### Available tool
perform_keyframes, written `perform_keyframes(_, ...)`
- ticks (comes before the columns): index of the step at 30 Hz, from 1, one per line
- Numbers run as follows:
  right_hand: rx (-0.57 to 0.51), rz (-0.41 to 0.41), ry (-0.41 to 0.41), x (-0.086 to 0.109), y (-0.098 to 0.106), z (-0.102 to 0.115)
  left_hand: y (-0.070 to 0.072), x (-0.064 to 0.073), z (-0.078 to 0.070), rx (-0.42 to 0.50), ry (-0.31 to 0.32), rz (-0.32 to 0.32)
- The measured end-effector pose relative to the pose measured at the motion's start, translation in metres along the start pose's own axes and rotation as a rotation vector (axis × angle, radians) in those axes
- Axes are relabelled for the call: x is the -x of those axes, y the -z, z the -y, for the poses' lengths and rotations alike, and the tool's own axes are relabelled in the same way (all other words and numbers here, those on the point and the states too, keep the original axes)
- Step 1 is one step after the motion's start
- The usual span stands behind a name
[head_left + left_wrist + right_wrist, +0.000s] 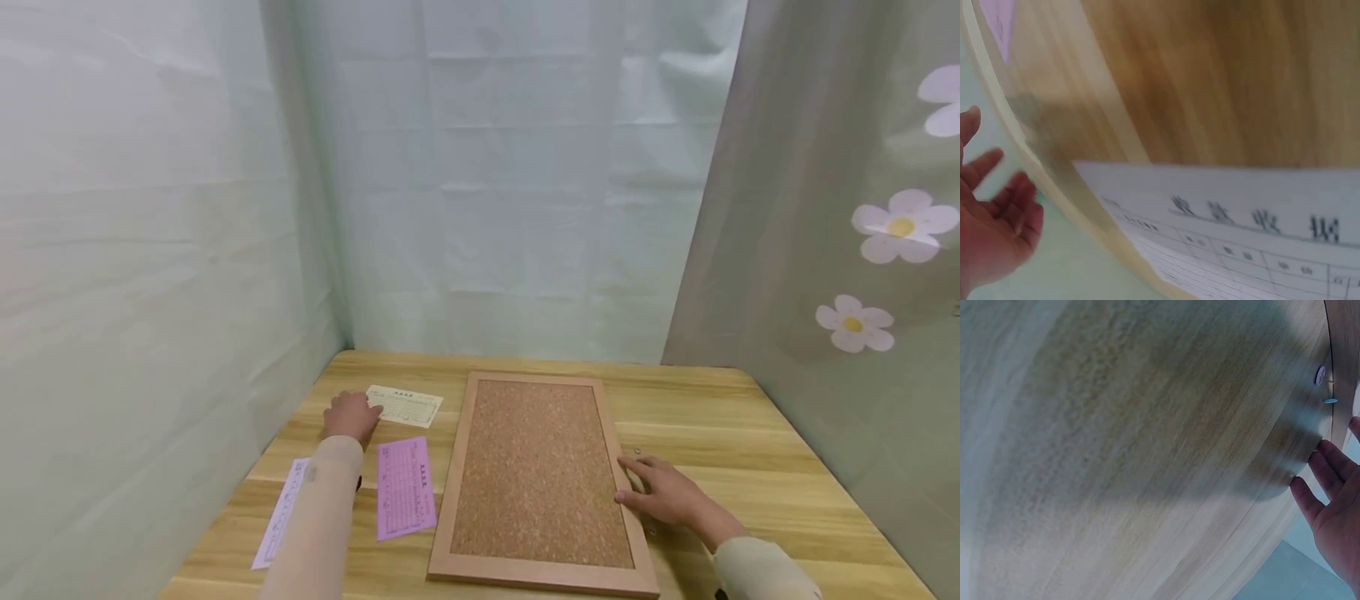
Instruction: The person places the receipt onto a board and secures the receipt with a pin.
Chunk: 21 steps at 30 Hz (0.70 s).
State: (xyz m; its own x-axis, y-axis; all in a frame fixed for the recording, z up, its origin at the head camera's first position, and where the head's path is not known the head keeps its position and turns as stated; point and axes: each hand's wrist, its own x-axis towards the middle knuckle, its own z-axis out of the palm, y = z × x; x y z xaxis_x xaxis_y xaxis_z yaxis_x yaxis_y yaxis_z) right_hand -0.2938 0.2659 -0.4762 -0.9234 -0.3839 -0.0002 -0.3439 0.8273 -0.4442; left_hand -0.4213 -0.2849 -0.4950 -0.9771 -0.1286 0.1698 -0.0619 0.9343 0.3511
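A pale yellow receipt slip [406, 407] lies on the table at the far left, with my left hand [352, 415] right at its left end. The left wrist view shows that hand [999, 209] with its fingers apart and loosely bent, nothing between them. In the middle lies a cork board [542, 475] in a wooden frame. My right hand [663, 490] is at the board's right side, fingers spread, fingertips at the frame. Near it on the wood are small thumbtacks, among them a purple one [1320, 375] and a light blue one [1330, 400].
A purple receipt slip [406, 488] lies between the left forearm and the board. Under the left sleeve, a white slip [281, 512] is partly covered. Light curtains [487, 183] hang behind and beside the wooden table [720, 408].
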Motion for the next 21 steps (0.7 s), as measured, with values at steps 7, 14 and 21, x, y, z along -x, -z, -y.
perform_keyframes(7,-0.010,-0.007,0.026,0.001,0.001,0.000,0.003,-0.002,0.010,-0.040,0.194,0.091)
perform_keyframes(14,-0.002,-0.019,0.026,0.001,0.000,-0.002,-0.001,-0.005,0.001,-0.071,0.244,0.105)
perform_keyframes(21,0.004,-0.023,0.023,-0.002,-0.001,-0.004,-0.006,-0.010,0.007,-0.068,0.201,0.050)
